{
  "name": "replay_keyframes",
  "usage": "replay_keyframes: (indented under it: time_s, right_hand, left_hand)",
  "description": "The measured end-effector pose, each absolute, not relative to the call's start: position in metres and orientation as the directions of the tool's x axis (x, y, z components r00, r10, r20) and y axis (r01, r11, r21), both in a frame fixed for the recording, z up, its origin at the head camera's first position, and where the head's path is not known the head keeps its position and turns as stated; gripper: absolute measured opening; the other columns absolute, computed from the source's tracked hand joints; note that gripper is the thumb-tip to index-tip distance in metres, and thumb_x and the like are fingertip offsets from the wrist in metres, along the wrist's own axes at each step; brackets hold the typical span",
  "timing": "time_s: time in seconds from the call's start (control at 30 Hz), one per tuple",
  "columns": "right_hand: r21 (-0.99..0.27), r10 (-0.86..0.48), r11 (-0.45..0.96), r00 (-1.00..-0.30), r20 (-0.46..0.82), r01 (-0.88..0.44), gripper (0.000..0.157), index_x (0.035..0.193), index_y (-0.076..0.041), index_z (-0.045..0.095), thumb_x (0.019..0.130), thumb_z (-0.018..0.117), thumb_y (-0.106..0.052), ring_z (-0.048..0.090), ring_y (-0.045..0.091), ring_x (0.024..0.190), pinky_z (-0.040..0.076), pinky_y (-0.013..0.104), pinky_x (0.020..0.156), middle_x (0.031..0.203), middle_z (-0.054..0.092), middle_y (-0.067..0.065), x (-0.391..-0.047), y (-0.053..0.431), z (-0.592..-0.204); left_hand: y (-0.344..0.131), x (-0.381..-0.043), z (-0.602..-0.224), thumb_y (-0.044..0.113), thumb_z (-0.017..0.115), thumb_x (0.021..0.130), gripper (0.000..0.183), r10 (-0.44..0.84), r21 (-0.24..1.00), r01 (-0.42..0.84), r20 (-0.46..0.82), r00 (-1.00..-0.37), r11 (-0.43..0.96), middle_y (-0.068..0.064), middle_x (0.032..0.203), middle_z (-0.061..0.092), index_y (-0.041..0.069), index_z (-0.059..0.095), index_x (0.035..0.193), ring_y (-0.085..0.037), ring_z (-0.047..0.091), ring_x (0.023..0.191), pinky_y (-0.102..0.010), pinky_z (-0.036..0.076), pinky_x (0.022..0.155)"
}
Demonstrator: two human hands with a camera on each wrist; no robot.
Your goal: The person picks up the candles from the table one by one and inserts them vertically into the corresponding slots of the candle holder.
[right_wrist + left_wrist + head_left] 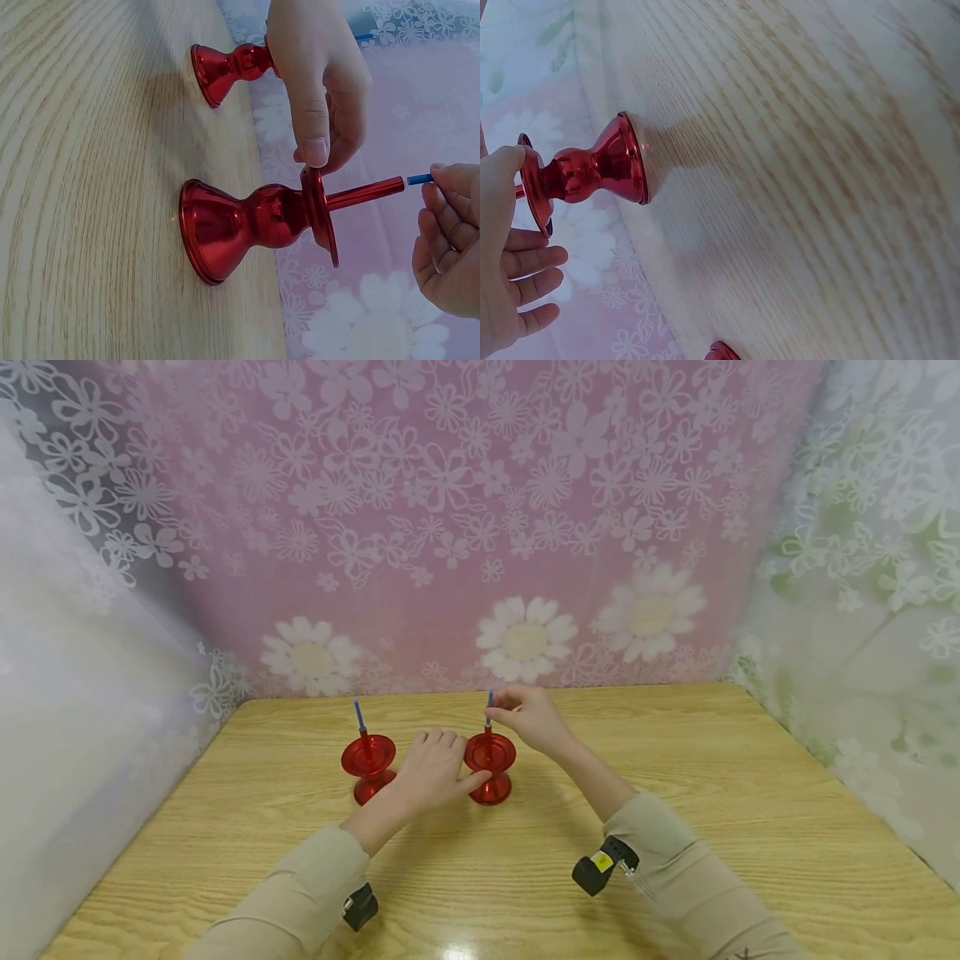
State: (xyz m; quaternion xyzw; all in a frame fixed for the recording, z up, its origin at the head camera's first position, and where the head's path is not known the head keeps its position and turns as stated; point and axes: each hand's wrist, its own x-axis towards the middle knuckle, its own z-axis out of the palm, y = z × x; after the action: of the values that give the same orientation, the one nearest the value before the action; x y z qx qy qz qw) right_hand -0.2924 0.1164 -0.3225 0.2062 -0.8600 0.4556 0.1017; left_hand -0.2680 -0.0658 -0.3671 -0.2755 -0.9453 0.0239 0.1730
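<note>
Two red metallic candle holders stand upright on the wooden table. My left hand holds the right candle holder at its dish, thumb on the near rim, other fingers fairly straight beside it. Just above that holder's red stem, my right hand pinches a thin blue stick between thumb and forefinger. A small gap shows between stick and stem top in the right wrist view. The left candle holder stands beyond my left hand, another blue stick upright on its stem.
The wood-grained table runs back to a pink flowered backdrop. Pale patterned sheets rise along the left side and right side. Black camera units are strapped to both wrists.
</note>
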Motion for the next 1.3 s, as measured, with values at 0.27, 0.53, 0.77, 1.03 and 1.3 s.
replay_keyframes:
  time_s: [0.27,0.53,0.77,1.03,1.3]
  right_hand:
    - [-0.731,-0.271,0.512,-0.892,0.361,-0.451,0.010,0.090,-0.004,0.069,0.086,0.066,-0.013,0.057,0.021,0.084,0.046,0.035,0.071,0.083,0.064,0.003,-0.2926,0.1169,-0.3242]
    - [-0.733,-0.273,0.525,-0.902,0.336,-0.432,0.010,0.092,-0.005,0.069,0.087,0.065,-0.014,0.057,0.022,0.087,0.046,0.037,0.074,0.086,0.064,0.004,-0.2939,0.1155,-0.3237]
    - [-0.715,-0.304,0.535,-0.892,0.334,-0.450,0.010,0.089,-0.004,0.069,0.086,0.066,-0.013,0.058,0.022,0.086,0.046,0.038,0.074,0.083,0.063,0.003,-0.2946,0.1152,-0.3225]
    - [-0.699,-0.334,0.537,-0.880,0.339,-0.473,0.006,0.084,-0.007,0.069,0.087,0.065,-0.011,0.058,0.022,0.085,0.046,0.038,0.073,0.078,0.061,0.001,-0.2975,0.1162,-0.3239]
    - [-0.724,-0.322,0.536,-0.898,0.300,-0.434,0.011,0.091,-0.005,0.068,0.087,0.065,-0.015,0.060,0.023,0.089,0.046,0.039,0.077,0.083,0.063,0.002,-0.2980,0.1168,-0.3256]
  left_hand:
    - [-0.0657,-0.2676,-0.3665,0.061,0.050,0.086,0.056,0.527,-0.140,0.511,0.307,-0.792,0.848,-0.005,0.093,0.060,0.008,0.063,0.101,-0.024,0.054,0.094,-0.038,0.041,0.081]
    - [-0.0668,-0.2678,-0.3670,0.060,0.050,0.086,0.055,0.531,-0.147,0.512,0.317,-0.786,0.846,-0.005,0.091,0.060,0.008,0.063,0.099,-0.025,0.053,0.092,-0.038,0.041,0.080]
    - [-0.0671,-0.2682,-0.3680,0.060,0.051,0.085,0.054,0.529,-0.138,0.514,0.325,-0.784,0.847,-0.004,0.089,0.060,0.008,0.063,0.096,-0.024,0.054,0.090,-0.038,0.041,0.079]
    - [-0.0664,-0.2683,-0.3676,0.060,0.051,0.086,0.055,0.523,-0.136,0.508,0.323,-0.789,0.850,-0.004,0.091,0.060,0.008,0.063,0.097,-0.024,0.054,0.091,-0.038,0.041,0.078]
    - [-0.0659,-0.2686,-0.3676,0.061,0.050,0.086,0.055,0.513,-0.122,0.501,0.305,-0.803,0.857,-0.004,0.092,0.060,0.008,0.062,0.099,-0.024,0.054,0.092,-0.038,0.041,0.077]
